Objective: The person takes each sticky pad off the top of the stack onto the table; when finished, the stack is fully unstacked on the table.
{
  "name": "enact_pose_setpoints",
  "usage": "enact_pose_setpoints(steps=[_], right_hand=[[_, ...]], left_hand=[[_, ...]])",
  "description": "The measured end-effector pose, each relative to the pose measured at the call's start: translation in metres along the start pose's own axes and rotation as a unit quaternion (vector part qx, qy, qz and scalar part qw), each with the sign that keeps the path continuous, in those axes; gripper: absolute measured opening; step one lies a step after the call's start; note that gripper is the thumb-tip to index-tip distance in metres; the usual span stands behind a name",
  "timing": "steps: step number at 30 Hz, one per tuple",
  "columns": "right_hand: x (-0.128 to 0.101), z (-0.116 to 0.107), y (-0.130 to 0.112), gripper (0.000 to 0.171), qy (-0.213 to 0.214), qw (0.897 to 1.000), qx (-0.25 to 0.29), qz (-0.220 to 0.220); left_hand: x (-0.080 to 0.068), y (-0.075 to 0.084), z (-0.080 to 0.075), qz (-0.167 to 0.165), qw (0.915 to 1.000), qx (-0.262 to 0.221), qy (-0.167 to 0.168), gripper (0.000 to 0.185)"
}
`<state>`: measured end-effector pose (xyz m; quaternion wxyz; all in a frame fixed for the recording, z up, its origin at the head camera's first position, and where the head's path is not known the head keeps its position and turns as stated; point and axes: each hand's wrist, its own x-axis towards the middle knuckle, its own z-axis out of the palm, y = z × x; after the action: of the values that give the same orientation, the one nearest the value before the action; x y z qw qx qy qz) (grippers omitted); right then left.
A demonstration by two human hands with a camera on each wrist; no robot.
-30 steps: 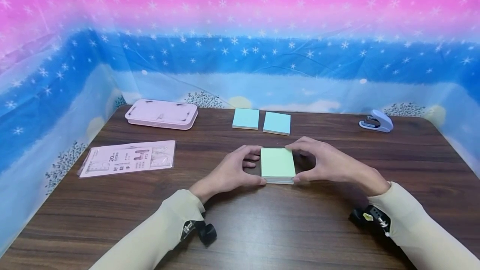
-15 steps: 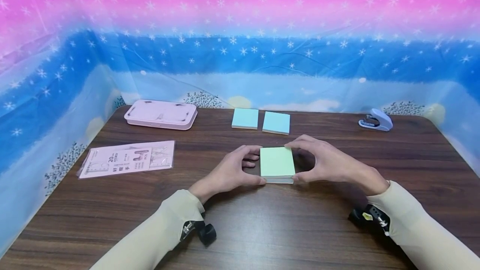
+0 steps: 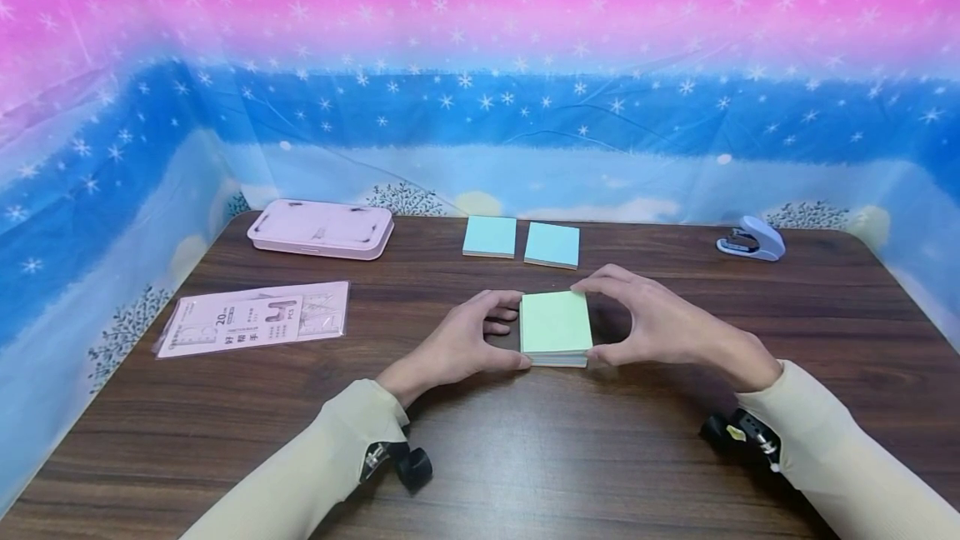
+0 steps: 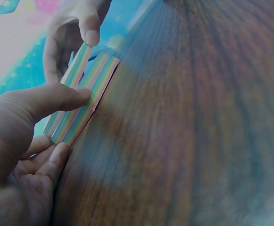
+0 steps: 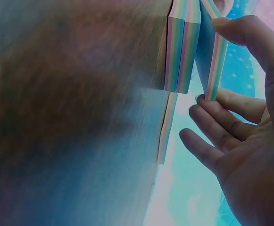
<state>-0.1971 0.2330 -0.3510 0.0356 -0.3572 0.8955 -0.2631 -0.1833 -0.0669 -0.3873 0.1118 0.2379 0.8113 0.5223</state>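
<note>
Left hand [image 3: 461,342] clamped on pad [image 3: 555,328] at its nine o'clock edge, thumb near corner, fingers curled at far side. Pad lying at table [image 3: 525,457] centre, six o'clock of two blue pads [image 3: 522,242]. Right hand [image 3: 660,325] pinching upper block at three o'clock, lifting it slightly. Probably light, stiff as a block, yet sheets peel and fan; best gripped by opposite edges, low.

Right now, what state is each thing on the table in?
Green note stack: top section lifted at its right edge, split from the lower part.
Left hand: steadies the stack's left side.
Right hand: pinches the lifted section.
Two blue pads: flat, untouched.
Stapler: closed.
Pink case: shut.
</note>
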Motion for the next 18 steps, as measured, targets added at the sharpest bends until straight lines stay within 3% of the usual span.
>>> enact_pose_setpoints(steps=[18], right_hand=[[-0.005, -0.013, -0.008, 0.080, 0.034, 0.999, -0.030, -0.021]], left_hand=[[0.000, -0.001, -0.001, -0.009, 1.0000, 0.002, -0.004, 0.080]])
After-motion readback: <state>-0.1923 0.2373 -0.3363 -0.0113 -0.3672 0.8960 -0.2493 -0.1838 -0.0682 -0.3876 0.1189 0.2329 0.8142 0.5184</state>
